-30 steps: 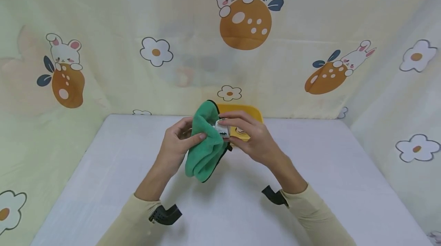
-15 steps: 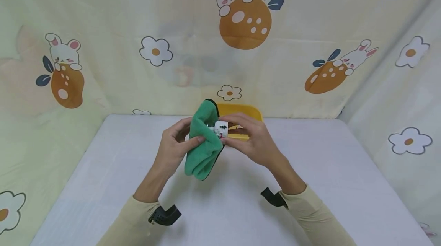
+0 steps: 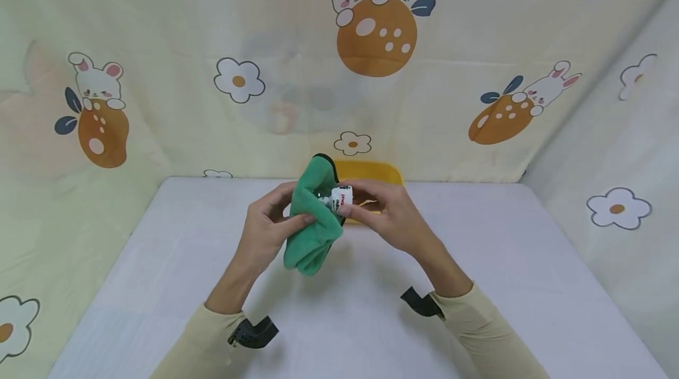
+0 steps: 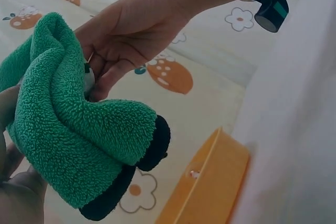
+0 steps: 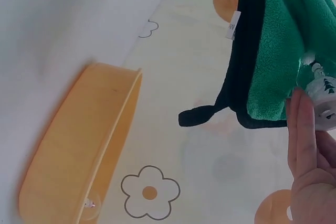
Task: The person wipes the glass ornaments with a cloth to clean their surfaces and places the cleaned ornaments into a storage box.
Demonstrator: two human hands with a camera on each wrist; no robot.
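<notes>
Turned since earlier: white ornament (image 3: pixel 342 191), red lettering (image 3: pixel 343 198) in front now (tree print (image 5: pixel 328 85) rotated away). White table (image 3: pixel 339 332): yellow bin (image 3: pixel 371 170) near far edge. Green cloth (image 3: pixel 312 243) pinched by left hand (image 3: pixel 269 217); right hand (image 3: pixel 395 214) pinches ornament, its top inside cloth fold.

Free room on the counter (image 3: pixel 185 249) lies left of the left hand (image 3: pixel 265 218), right of the right hand (image 3: pixel 392 214), and between the forearms (image 3: pixel 236 282) below the cloth (image 3: pixel 314 237). The cloth and the ornament (image 3: pixel 342 195) block the direct path between the hands. Beyond, the yellow tub (image 3: pixel 371 170) stands near the far edge; the right hand overlaps it in the head view. Black wrist cameras (image 3: pixel 256 333) project inward. The curtain (image 3: pixel 185 13) limits passage at back and sides.
</notes>
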